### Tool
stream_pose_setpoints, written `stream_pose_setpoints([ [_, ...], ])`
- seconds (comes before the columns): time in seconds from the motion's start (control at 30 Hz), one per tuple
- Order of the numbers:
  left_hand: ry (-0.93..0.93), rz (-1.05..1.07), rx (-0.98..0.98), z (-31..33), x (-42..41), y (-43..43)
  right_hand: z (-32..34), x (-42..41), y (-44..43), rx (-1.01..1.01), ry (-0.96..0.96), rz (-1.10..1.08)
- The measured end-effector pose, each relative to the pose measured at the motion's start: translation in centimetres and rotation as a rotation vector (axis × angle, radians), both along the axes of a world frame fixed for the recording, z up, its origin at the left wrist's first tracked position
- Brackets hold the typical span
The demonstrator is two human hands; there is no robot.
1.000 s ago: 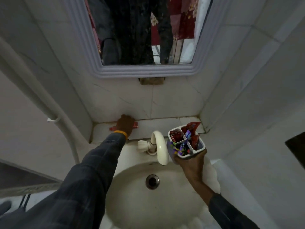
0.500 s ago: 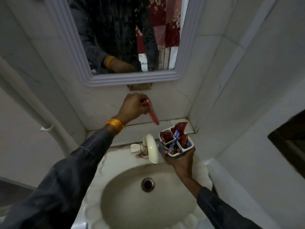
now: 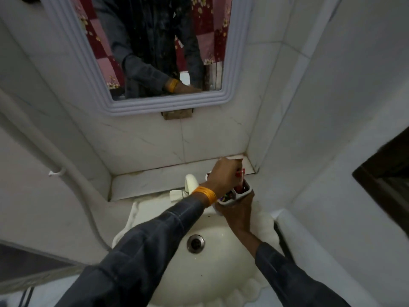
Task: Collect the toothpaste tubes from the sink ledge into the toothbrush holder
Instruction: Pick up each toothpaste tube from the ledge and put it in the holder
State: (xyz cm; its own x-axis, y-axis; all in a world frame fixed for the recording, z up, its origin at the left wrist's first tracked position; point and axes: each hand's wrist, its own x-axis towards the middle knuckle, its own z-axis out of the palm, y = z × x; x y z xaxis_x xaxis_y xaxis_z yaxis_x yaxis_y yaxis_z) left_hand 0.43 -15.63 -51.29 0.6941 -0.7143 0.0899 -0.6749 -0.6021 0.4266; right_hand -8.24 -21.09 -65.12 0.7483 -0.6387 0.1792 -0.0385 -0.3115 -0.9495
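1. Left hand (image 3: 223, 176) pinches a red toothpaste tube (image 3: 240, 173) above the white compartmented plastic holder (image 3: 242, 193).
2. Right hand (image 3: 238, 210), at the holder's 6 o'clock, grips it from beneath.
3. Best lowered straight down into the open 12 o'clock compartment.

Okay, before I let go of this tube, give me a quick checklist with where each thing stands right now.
1. Toothbrush holder gripped from below by the right hand: ok.
2. Left hand over the holder: ok.
3. Red toothpaste tube tip inside a compartment: cannot tell, the hand hides it.
4. Free room in that compartment: cannot tell.
5. Sink ledge shows no tubes left: ok.
6. Holder clear of the faucet: ok.
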Motion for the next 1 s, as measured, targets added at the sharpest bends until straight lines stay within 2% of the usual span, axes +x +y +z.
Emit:
stream_pose_setpoints([
  [0.1, -0.006, -0.009, 0.110, -1.7, -0.8, -0.6, 0.2, -0.4, 0.2, -0.047, 0.018, 0.015],
  [0.2, -0.093, -0.023, 0.187, -1.8, -0.7, -1.3, 0.1, -0.3, 0.2, -0.108, 0.005, 0.001],
  [0.4, -0.123, -0.002, 0.248, -1.6, -0.8, -2.0, -1.6, -0.2, 0.0, -0.047, 0.100, -0.001],
  [0.53, -0.037, -0.033, 0.227, -1.8, -0.2, -1.0, -0.4, -0.1, -0.1, -0.009, 0.110, -0.009],
  [0.63, -0.001, 0.026, 0.049, -1.0, 1.5, 1.0, 0.3, 0.4, -0.9, 0.050, 0.084, -0.054],
  [0.77, -0.221, 0.209, -0.143, 0.6, 5.7, 3.9, 2.0, 1.7, -2.0, 0.140, 0.089, -0.134],
  [0.83, -0.291, 0.236, -0.118, 1.0, 7.6, 4.9, 3.5, 3.1, -3.2, 0.128, 0.069, -0.162],
  [1.0, -0.290, 0.245, 0.037, 0.1, 9.6, 5.8, 5.3, 7.4, -6.5, 0.098, 0.035, -0.221],
])
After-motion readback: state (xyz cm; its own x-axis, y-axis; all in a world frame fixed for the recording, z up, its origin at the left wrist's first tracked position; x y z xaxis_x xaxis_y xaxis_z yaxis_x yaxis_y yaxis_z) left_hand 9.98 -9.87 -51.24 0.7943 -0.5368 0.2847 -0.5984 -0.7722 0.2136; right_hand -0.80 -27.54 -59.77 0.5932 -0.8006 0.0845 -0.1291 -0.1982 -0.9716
